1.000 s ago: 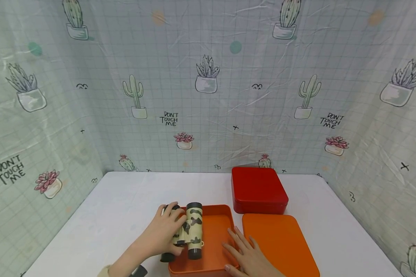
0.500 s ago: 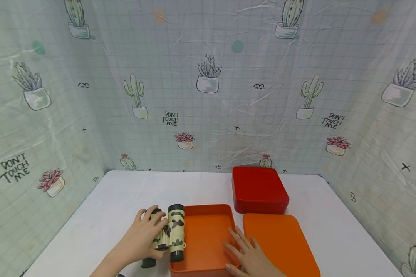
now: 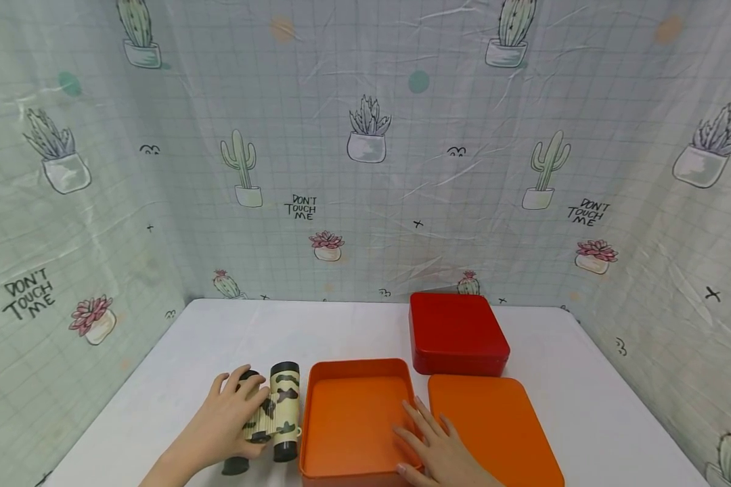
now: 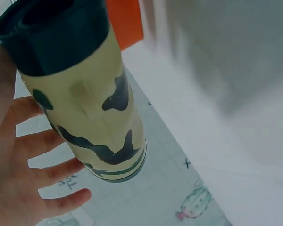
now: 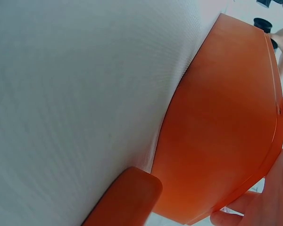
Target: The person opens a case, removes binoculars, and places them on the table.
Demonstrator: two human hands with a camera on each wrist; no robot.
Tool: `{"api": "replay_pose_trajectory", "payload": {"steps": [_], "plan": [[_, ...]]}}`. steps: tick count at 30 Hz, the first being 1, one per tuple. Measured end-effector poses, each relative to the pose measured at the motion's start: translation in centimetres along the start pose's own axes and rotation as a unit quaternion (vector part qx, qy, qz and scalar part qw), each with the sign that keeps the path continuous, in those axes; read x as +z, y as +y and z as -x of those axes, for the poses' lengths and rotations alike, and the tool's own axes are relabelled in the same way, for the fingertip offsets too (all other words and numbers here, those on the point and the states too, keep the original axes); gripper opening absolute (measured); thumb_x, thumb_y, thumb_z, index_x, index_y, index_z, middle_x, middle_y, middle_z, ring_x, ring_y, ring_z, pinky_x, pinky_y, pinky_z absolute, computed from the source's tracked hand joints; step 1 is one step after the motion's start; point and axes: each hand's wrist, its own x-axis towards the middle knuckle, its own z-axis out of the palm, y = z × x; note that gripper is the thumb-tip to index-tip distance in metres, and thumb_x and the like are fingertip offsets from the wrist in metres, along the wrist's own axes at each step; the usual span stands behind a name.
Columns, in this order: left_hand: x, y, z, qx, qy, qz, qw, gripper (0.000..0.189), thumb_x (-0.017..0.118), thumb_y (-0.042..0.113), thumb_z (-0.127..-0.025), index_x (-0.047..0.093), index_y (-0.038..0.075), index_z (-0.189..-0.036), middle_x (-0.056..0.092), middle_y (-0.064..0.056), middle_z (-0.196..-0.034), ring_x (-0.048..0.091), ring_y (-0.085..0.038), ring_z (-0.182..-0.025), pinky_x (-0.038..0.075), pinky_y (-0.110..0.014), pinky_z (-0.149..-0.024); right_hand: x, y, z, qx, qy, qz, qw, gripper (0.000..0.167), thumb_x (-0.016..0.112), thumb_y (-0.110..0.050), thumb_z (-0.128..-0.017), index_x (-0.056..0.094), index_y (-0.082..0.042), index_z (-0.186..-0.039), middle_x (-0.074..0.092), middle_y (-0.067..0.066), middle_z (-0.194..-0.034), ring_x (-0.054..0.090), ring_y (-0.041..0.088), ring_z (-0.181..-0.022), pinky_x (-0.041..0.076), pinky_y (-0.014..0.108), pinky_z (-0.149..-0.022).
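Camouflage-patterned binoculars [image 3: 285, 406] are in my left hand [image 3: 222, 419], just left of an orange box [image 3: 359, 368]. The thumb lies at the near end and the fingers reach over the left barrel, covering much of it. In the left wrist view, one tan barrel [image 4: 92, 117] with a dark end stands large in front of the spread fingers [image 4: 61, 169]. My right hand [image 3: 441, 453] rests on the box's right rim, fingers extended over the edge. The right wrist view shows the box's near outer wall [image 5: 217, 113] close up. Nothing lies inside the box.
To the right of the box lies a flat orange lid [image 3: 493, 426], partly behind the right hand. Behind that lid stands a closed red box [image 3: 457, 331]. All rest on a white table [image 3: 317, 331] with a cactus-print sheet [image 3: 365, 203] hung around it.
My left hand has carried the binoculars leftward, from over the orange box to beside its left wall. The right hand has stayed on the box's right rim.
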Motion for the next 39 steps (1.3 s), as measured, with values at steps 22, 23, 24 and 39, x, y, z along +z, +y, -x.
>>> {"api": "replay_pose_trajectory", "payload": {"steps": [22, 23, 24, 39], "plan": [[2.7, -0.7, 0.9, -0.052, -0.115, 0.036, 0.9914, 0.069, 0.077, 0.053, -0.044, 0.058, 0.018, -0.101, 0.054, -0.006, -0.110, 0.041, -0.040, -0.112, 0.034, -0.059, -0.084, 0.6, 0.4, 0.1, -0.005, -0.003, 0.013, 0.9999, 0.061, 0.031, -0.060, -0.086, 0.038, -0.024, -0.135, 0.015, 0.006, -0.150, 0.011, 0.036, -0.135, 0.021, 0.069, -0.096], [2.7, -0.6, 0.9, -0.052, -0.116, 0.037, 0.9912, 0.069, 0.077, 0.053, -0.044, 0.058, 0.018, -0.101, 0.054, -0.006, -0.110, 0.041, -0.040, -0.112, 0.034, -0.060, -0.085, 0.7, 0.4, 0.1, -0.005, -0.002, 0.013, 0.9999, 0.061, 0.031, -0.060, -0.086, 0.038, -0.024, -0.135, 0.015, 0.006, -0.150, 0.010, 0.036, -0.135, 0.020, 0.069, -0.096], [2.8, -0.6, 0.9, -0.052, -0.117, 0.038, 0.9911, 0.069, 0.077, 0.053, -0.044, 0.058, 0.018, -0.101, 0.054, -0.006, -0.110, 0.041, -0.040, -0.112, 0.034, -0.060, -0.085, 0.7, 0.5, 0.1, -0.003, -0.003, 0.012, 0.9999, 0.062, 0.030, -0.061, -0.086, 0.038, -0.025, -0.135, 0.014, 0.006, -0.150, 0.010, 0.036, -0.135, 0.020, 0.069, -0.096], [2.6, -1.0, 0.6, -0.044, -0.137, 0.069, 0.9872, 0.068, 0.080, 0.046, -0.044, 0.058, 0.016, -0.101, 0.054, -0.008, -0.111, 0.039, -0.042, -0.112, 0.032, -0.060, -0.084, -0.2, -0.1, 0.0, 0.004, -0.009, 0.006, 0.9999, 0.061, 0.031, -0.061, -0.086, 0.040, -0.024, -0.134, 0.015, 0.006, -0.150, 0.011, 0.036, -0.135, 0.021, 0.068, -0.096]]}}
